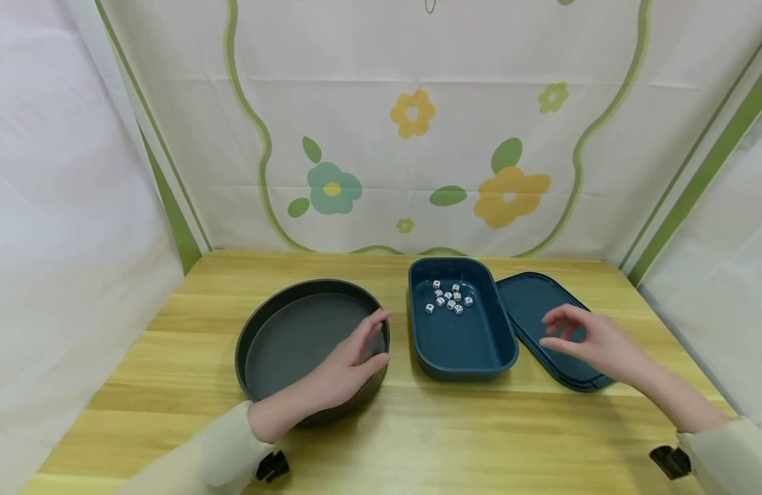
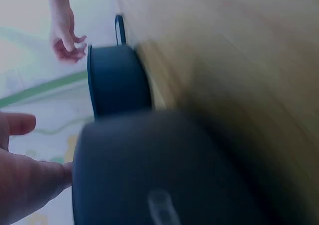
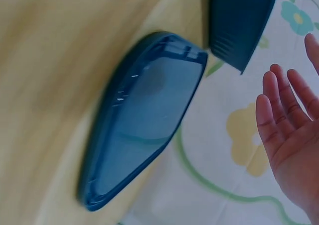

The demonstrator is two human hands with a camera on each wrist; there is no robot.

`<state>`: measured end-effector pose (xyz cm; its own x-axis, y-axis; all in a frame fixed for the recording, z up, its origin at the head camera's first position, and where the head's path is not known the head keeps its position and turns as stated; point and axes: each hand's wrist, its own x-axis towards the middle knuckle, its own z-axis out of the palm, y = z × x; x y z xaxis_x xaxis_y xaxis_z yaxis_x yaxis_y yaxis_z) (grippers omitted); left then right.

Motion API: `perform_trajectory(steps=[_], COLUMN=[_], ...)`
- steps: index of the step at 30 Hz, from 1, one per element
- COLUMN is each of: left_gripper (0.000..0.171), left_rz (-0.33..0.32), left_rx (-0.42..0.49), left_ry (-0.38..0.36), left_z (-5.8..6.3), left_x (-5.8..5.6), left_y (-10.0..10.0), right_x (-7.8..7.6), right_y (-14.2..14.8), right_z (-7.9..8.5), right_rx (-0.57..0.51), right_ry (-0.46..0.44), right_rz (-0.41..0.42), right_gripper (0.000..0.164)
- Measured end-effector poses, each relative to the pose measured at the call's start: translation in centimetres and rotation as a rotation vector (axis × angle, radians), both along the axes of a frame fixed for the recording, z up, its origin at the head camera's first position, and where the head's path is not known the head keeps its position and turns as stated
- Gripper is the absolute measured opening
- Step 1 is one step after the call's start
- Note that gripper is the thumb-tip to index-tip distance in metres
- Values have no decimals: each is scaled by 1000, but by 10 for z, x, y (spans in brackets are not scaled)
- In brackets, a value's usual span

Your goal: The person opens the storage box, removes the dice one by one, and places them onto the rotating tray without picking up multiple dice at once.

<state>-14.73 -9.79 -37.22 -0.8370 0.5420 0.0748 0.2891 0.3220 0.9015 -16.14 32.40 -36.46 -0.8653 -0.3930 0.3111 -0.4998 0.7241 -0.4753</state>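
Observation:
A round dark grey pan [image 1: 294,330] sits on the left of the table. Over its right rim hovers my left hand [image 1: 346,368], fingers and thumb apart with nothing between them; the left wrist view shows this hand [image 2: 25,185] beside the pan's outer wall [image 2: 134,170]. Several white dice [image 1: 451,303] lie loose toward the far end of a dark blue rectangular container [image 1: 461,347]. My right hand [image 1: 594,344] is held above the matching blue lid [image 1: 532,309], fingers loosely bent and holding nothing. In the right wrist view the hand [image 3: 299,150] is raised clear of the lid [image 3: 144,115].
The lid lies flat on the wooden table [image 1: 418,440], its left edge against or close to the container's right side. A narrow gap of table separates pan and container. Flower-printed white cloth [image 1: 368,137] rises behind the table, with white cloth at both sides.

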Motion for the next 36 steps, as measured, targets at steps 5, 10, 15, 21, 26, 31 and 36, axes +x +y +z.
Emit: perform_trajectory(steps=[5,10,15,21,26,31,36], left_gripper=[56,49,46,50,61,69,73], left_rz=[54,172,293,339,278,172,114], left_rx=[-120,-181,-224,-192,-145,-116,-77], left_ry=[184,347,392,283,146,-3,-142], left_z=[3,1,-3,-8,-18,-28,-34], left_x=[4,5,2,2,-2,-4,-6], left_y=[-40,-85,-130,-178,-200,-211,-216], right_x=[-8,-17,-27,-43,-56,-68,-80], right_y=[-11,-21,-32,-47,-58,-70,-80], right_z=[10,15,20,23,18,9,-4], right_rx=[10,25,14,0,8,5,4], right_ry=[2,2,-5,-33,-55,-95,-151], right_rz=[24,39,60,81,97,117,131], right_gripper=[25,24,24,25,24,25,27])
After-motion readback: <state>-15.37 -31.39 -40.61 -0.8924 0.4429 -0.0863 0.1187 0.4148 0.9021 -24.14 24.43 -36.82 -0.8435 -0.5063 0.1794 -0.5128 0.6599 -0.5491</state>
